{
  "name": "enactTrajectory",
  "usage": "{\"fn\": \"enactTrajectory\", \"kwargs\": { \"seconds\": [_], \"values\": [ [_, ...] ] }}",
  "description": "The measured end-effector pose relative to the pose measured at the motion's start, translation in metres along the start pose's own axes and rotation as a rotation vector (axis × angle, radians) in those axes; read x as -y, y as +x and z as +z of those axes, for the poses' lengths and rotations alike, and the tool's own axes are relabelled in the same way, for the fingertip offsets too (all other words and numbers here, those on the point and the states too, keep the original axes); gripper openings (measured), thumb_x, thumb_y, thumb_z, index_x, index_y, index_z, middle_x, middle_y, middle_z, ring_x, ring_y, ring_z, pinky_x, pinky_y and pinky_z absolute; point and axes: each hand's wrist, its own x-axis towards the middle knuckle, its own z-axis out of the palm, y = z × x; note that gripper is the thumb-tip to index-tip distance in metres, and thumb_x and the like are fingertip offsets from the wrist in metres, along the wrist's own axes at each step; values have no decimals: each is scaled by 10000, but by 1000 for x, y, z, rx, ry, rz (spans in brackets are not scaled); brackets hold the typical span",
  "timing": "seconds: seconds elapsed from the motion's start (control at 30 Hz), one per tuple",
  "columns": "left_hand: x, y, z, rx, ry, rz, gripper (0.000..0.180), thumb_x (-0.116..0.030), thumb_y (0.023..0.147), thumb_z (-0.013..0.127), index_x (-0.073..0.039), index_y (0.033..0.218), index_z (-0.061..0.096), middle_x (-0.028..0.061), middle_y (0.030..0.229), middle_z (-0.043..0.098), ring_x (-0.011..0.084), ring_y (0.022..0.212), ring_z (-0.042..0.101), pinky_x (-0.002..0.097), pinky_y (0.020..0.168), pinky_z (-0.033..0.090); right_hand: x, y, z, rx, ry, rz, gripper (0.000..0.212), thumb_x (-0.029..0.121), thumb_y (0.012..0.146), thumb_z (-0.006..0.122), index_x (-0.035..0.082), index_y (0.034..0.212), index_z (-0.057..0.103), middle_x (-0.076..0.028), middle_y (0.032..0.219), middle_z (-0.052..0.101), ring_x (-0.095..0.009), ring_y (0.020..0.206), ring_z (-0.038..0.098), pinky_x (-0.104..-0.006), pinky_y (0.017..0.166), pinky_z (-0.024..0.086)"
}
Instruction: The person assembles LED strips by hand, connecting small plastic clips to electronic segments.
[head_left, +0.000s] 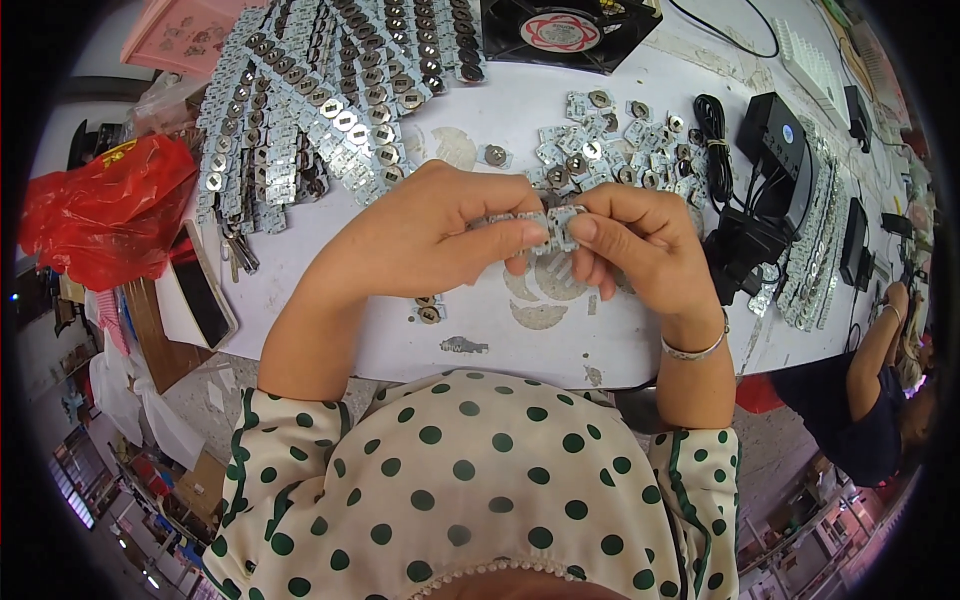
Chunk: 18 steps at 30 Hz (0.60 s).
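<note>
Above the table, my left hand (pixel 430 240) pinches a short row of small silvery metal plates (pixel 533 222) between thumb and fingers. My right hand (pixel 650 250) grips a similar small metal plate (pixel 564 228) right beside that row; whether the two are joined cannot be made out. Behind my right hand lies a pile of loose metal plates with round discs (pixel 625 150). One loose plate with a disc (pixel 495 155) lies beyond my fingers. Another such part (pixel 429 310) rests below my left wrist.
Long linked strips of such plates (pixel 300 110) cover the back left; more strips (pixel 812 250) lie at the right. A black fan (pixel 600 30) stands behind. A black box (pixel 775 140) with cables, a red plastic bag (pixel 110 210) and another person (pixel 850 410) flank the table (pixel 400 350).
</note>
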Motion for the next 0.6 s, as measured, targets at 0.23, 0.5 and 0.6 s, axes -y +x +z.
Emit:
{"fn": "enactTrajectory", "kwargs": {
  "seconds": [0.23, 0.5, 0.6],
  "values": [
    [-8, 3, 11, -263, 270, 171, 102, -102, 904, 602, -24, 963, 632, 69, 725, 647, 147, 530, 575, 259, 503, 438, -5, 3, 3, -125, 369, -30, 150, 174, 947, 606, 41, 878, 613, 24, 619, 557, -24, 501, 471, -171, 436, 348],
    [8, 11, 28, -475, 609, 271, 137, -81, 883, 624, -30, 1010, 614, 114, 792, 643, 263, 651, 625, 334, 559, 482, -10, 6, 11, -301, -146, -177, 183, 165, 952, 600, 30, 829, 586, 55, 638, 513, -9, 580, 433, -188, 510, 332],
    [4, 14, 27, -495, 619, 254, 149, -75, 877, 633, -27, 1016, 613, 119, 806, 649, 274, 657, 629, 342, 566, 490, -9, 5, 14, -347, -3, -128, 181, 160, 949, 602, 30, 823, 588, 50, 638, 518, -9, 579, 445, -188, 511, 346]
  ]
}}
